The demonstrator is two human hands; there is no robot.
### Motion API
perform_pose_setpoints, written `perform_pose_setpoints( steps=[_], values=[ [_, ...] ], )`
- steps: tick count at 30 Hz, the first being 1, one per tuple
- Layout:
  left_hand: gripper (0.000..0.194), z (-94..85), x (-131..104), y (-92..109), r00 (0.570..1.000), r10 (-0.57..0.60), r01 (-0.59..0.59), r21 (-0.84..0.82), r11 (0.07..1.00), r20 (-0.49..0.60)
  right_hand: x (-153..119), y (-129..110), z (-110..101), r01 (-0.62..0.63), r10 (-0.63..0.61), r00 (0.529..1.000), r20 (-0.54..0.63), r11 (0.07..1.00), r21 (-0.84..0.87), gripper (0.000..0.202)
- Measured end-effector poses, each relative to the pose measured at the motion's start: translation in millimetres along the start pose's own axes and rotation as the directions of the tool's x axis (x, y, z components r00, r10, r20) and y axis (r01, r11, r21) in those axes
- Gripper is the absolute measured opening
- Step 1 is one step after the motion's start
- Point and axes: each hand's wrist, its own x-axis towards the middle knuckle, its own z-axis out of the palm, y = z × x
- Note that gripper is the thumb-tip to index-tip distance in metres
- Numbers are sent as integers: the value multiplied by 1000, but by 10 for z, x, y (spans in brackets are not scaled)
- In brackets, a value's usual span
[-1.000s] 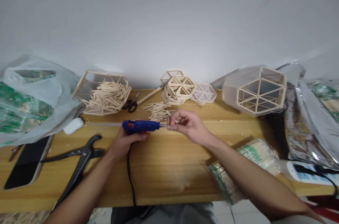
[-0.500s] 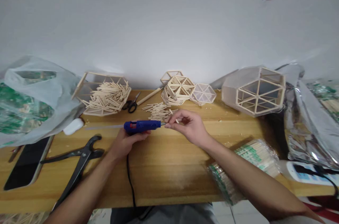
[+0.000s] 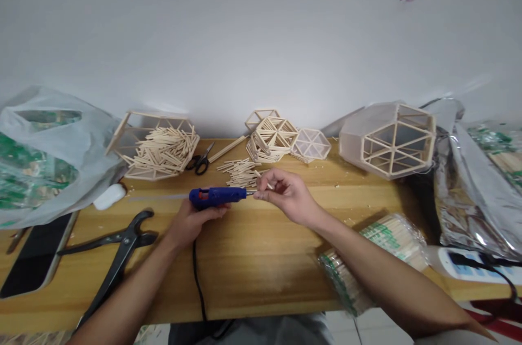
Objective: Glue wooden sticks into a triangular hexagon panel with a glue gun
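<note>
My left hand (image 3: 194, 221) is wrapped round a blue glue gun (image 3: 216, 197), whose nozzle points right and whose clear glue stick sticks out at the back. My right hand (image 3: 287, 195) pinches a short wooden stick (image 3: 269, 186) close to the nozzle tip. Just beyond the hands lies a loose pile of short sticks (image 3: 241, 172). Behind it stand stacked hexagonal stick frames (image 3: 275, 135), with a paper-covered hexagon (image 3: 311, 144) on their right.
Left are a stick-filled frame (image 3: 163, 149), scissors (image 3: 200, 162), pliers (image 3: 127, 241), a phone (image 3: 36, 255), a white case (image 3: 109, 196) and a plastic bag (image 3: 53, 171). Right are a large frame (image 3: 387, 141), packed sticks (image 3: 391, 241) and a power strip (image 3: 481, 268).
The whole view has shifted slightly. Both hands keep nearly the same pose, with the glue gun still in my left hand and its nozzle by my right fingertips.
</note>
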Motion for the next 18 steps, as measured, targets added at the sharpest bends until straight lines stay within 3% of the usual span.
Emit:
perform_pose_setpoints(
  steps=[6,12,18],
  values=[
    [22,-6,-3,-4,1000,11,-11,-3,1000,5,24,5,1,50,-46,996,-71,998,43,37],
    [23,-11,-21,2,1000,6,-6,-9,1000,9,-5,-13,19,131,-131,990,-47,991,9,32],
    [23,-1,-38,30,1000,13,-13,18,1000,26,-28,-3,49,125,-122,989,-85,992,30,36]
  ],
)
